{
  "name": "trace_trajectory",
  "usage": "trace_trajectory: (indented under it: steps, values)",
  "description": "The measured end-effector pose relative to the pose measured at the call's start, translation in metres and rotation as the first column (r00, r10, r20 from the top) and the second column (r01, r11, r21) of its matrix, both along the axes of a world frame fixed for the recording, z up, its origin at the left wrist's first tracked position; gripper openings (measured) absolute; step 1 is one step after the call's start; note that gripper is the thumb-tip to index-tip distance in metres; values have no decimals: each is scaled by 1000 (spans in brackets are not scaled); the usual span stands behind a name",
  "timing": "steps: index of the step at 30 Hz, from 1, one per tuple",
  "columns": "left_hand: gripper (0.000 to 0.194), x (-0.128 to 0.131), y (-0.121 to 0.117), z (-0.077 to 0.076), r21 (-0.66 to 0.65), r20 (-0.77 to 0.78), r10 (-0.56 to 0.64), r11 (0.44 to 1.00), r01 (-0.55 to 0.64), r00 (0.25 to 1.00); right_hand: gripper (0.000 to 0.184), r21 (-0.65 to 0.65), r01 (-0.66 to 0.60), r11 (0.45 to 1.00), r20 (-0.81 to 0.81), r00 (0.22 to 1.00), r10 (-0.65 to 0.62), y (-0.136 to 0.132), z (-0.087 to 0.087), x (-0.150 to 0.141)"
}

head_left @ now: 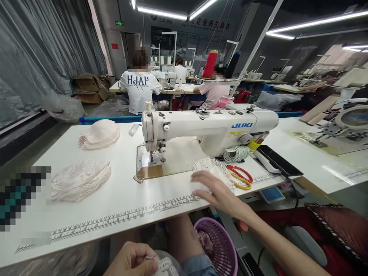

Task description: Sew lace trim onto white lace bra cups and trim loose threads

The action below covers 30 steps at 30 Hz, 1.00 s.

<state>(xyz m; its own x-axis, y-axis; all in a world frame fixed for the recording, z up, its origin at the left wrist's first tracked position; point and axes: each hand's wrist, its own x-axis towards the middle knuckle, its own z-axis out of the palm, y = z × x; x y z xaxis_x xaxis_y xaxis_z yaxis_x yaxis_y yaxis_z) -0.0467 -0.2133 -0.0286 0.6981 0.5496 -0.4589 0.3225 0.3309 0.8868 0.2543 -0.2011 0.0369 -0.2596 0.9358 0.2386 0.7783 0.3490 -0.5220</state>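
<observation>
My left hand (133, 260) is low, below the table's front edge. Its thumb and fingers pinch a piece of white lace trim (166, 264), which hangs partly out of the frame. My right hand (215, 188) reaches over the front of the table with its fingers stretched out. Just behind it lies a white lace piece (211, 165), partly covered by the hand; whether they touch I cannot tell. Scissors (243, 177) with red and yellow handles rest right beside that lace. A white sewing machine (184, 124) stands behind, its needle area to the left of my right hand.
Two stacks of pale fabric, one farther back (100, 134) and one nearer (82, 180), lie at the table's left. A ruler strip (129, 216) runs along the front edge. Beneath is a purple basket (220, 245). Coiled cord (237, 154) sits by the machine. Other people work beyond.
</observation>
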Motion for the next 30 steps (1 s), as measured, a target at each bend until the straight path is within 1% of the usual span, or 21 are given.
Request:
trace_trajectory:
  steps: [1, 2, 3, 5, 7, 10, 12, 13, 14, 16, 17, 19, 20, 21, 22, 23, 24, 25, 27, 28, 30]
  values:
    - [22, -1, 1, -6, 2, -18, -15, 1000, 15, 1000, 39, 113, 97, 989, 88, 990, -107, 7, -7, 8]
    - [22, -1, 2, -12, -1, -36, -28, 1000, 28, 999, 48, 168, 151, 974, 157, 972, -178, 12, -14, 15]
    - [24, -2, 2, -18, -5, -52, -39, 999, 39, 998, 57, 173, 164, 971, 220, 955, -201, 16, -22, 19]
    - [29, -1, 2, -29, 1, -79, -41, 999, 41, 996, 73, 142, 145, 979, 302, 936, -182, 17, -35, 21]
    - [32, 2, 1, -35, 22, -96, -19, 1000, 21, 995, 83, 115, 105, 988, 333, 933, -138, 12, -41, 17]
    - [32, 11, 1, -30, 48, -95, 31, 999, -26, 995, 92, 117, 36, 993, 348, 934, -74, 2, -44, 5]
    - [34, 17, 2, -21, 56, -109, 77, 996, -71, 991, 91, 122, -5, 993, 361, 932, -39, -4, -46, -4]
    - [36, 19, 3, -16, 54, -127, 102, 994, -95, 987, 82, 132, -15, 991, 363, 931, -34, -8, -48, -9]
    - [39, 21, 3, -12, 46, -142, 130, 991, -125, 981, 66, 144, -18, 989, 354, 935, -34, -12, -50, -13]
    - [41, 23, 3, -5, 47, -149, 177, 984, -172, 973, 32, 132, -41, 990, 282, 960, 2, -24, -50, -23]
    - [39, 22, 3, -3, 63, -143, 203, 979, -196, 969, 26, 97, -66, 993, 209, 977, 44, -31, -46, -28]
    - [33, 21, 2, -1, 91, -133, 244, 968, -233, 961, 25, -64, -192, 979, -6, 981, 192, -44, -34, -36]
    - [32, 21, 1, 0, 93, -128, 264, 963, -253, 956, 22, -193, -264, 945, -134, 961, 241, -50, -26, -40]
    - [31, 21, 0, 1, 78, -114, 287, 957, -279, 951, 20, -340, -350, 873, -250, 928, 275, -54, -18, -43]
    - [31, 21, -1, 1, 34, -84, 317, 948, -315, 945, 18, -426, -436, 792, -364, 885, 291, -57, -11, -47]
    - [31, 22, -1, 3, -31, -55, 324, 945, -326, 944, 18, -454, -481, 750, -438, 853, 282, -58, -7, -51]
    - [31, 23, -2, 4, -77, -34, 329, 941, -330, 944, 18, -476, -484, 734, -465, 847, 258, -58, -5, -57]
    - [31, 24, -3, 7, -108, -17, 332, 937, -332, 943, 18, -478, -459, 748, -459, 857, 233, -58, -7, -63]
    - [31, 24, -6, 12, -149, 20, 329, 935, -323, 944, 19, -441, -362, 821, -386, 903, 191, -56, -17, -78]
    - [32, 24, -8, 15, -167, 49, 327, 934, -315, 944, 19, -389, -325, 862, -350, 918, 188, -54, -25, -85]
    - [36, 20, -12, 20, -208, 114, 325, 932, -297, 939, 18, -266, -274, 924, -273, 941, 200, -50, -41, -98]
